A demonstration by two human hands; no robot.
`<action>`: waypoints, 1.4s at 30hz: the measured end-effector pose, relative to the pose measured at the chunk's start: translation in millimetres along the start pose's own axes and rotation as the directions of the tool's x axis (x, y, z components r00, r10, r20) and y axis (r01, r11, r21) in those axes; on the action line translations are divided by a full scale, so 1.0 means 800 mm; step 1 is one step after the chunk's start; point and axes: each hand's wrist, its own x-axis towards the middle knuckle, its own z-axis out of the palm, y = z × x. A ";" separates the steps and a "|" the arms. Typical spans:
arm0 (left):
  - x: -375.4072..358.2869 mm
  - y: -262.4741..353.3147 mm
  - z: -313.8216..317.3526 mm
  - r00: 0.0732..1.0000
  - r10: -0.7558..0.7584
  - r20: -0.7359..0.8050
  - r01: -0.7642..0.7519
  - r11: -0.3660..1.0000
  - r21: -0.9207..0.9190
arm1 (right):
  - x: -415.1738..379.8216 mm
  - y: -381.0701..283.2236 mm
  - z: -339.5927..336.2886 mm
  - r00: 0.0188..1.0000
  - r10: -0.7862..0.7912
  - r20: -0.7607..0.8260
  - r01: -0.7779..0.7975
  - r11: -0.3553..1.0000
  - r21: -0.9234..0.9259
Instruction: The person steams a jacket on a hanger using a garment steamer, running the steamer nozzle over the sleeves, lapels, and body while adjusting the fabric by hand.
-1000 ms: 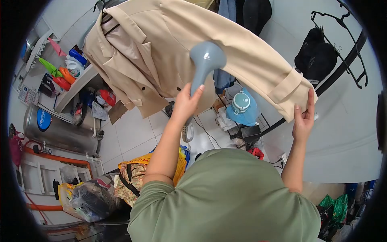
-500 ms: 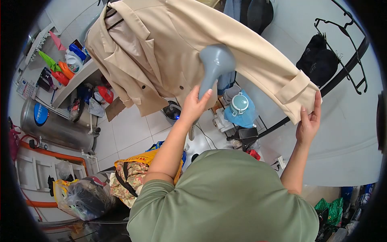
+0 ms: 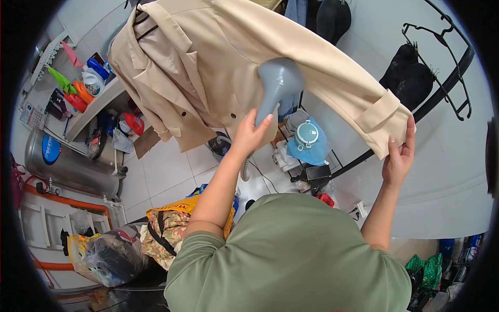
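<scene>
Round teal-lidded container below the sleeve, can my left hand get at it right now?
Probably not without letting go: your left hand has its grip on the grey steamer. The container looks uncovered from above, though how far down it sits is hard to judge.

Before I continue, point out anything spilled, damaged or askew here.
I see nothing spilled or damaged. The beige jacket looks askew, its sleeve slanting sideways because the right hand holds the cuff; the left hand grips the grey steamer.
</scene>
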 end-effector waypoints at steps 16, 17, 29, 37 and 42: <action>0.006 0.007 -0.016 0.989 -0.123 0.083 0.130 0.988 -0.086 | -0.002 -0.002 0.005 0.999 -0.029 -0.021 0.029 1.000 -0.007; 0.007 0.007 -0.017 0.990 -0.122 0.077 0.129 0.987 -0.091 | -0.002 -0.002 0.006 0.999 -0.027 -0.024 0.027 1.000 -0.002; 0.007 0.013 -0.011 0.997 -0.073 0.037 0.075 0.996 -0.051 | 0.000 -0.001 0.001 1.000 -0.015 -0.004 0.015 1.000 0.000; -0.019 0.029 0.004 0.976 0.039 0.212 -0.036 0.999 -0.017 | 0.001 0.002 0.001 0.999 -0.028 -0.027 0.028 1.000 0.010; -0.035 0.057 0.014 0.949 0.174 0.262 -0.182 0.983 0.009 | 0.003 0.009 -0.004 0.998 -0.052 -0.021 0.050 0.997 -0.053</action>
